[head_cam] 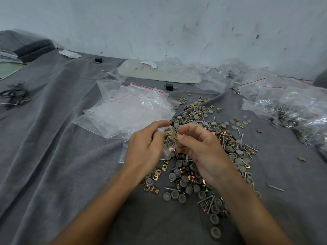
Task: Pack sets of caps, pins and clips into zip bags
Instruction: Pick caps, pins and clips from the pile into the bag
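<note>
Brass clips (170, 135) show inside the small zip bag (168, 149), which hangs long-axis down between both grips over the loose pile (187, 181): left hand (145, 147) pinches its left top edge, right hand (200, 147) pinches the right edge, both equally near.

One wide-angle head-worn view, looking forward and down from the near edge of the cloth-covered surface (53, 156), close over the left hand (145, 147) and right hand (201, 151), the wall (159, 23) beyond the far edge
</note>
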